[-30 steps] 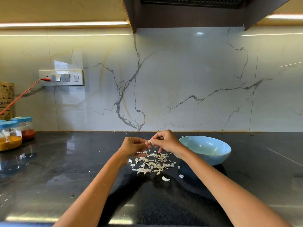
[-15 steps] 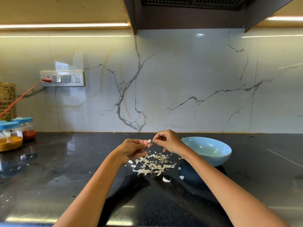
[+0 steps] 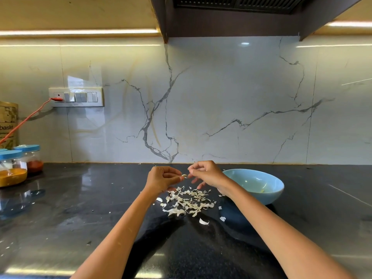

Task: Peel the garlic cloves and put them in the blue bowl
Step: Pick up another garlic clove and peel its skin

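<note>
Item: garlic clove (image 3: 184, 175), small, pale, held above the dark glossy table (image 3: 80, 214), pinched at the fingertips of the left hand (image 3: 161, 179), whose grip is narrow around it. Right hand (image 3: 205, 173): thumb and forefinger brought together at the clove's right end in a narrow grip; whether they hold a bit of skin is too small to tell; remaining fingers hang loosely downward. Blue bowl (image 3: 267, 196): on the table just right of the right wrist, upright, a few pale bits inside, not clearly identifiable. Heap of garlic skins (image 3: 188, 202): papery, off-white, scattered on the table directly below both hands, with stray flakes nearer the viewer. Blue-lidded jars (image 3: 14, 168): at the far left of the table, one with yellow powder, one with red. Switch panel (image 3: 76, 97): on the marble wall, with a red cord (image 3: 30, 117) plugged in.
</note>
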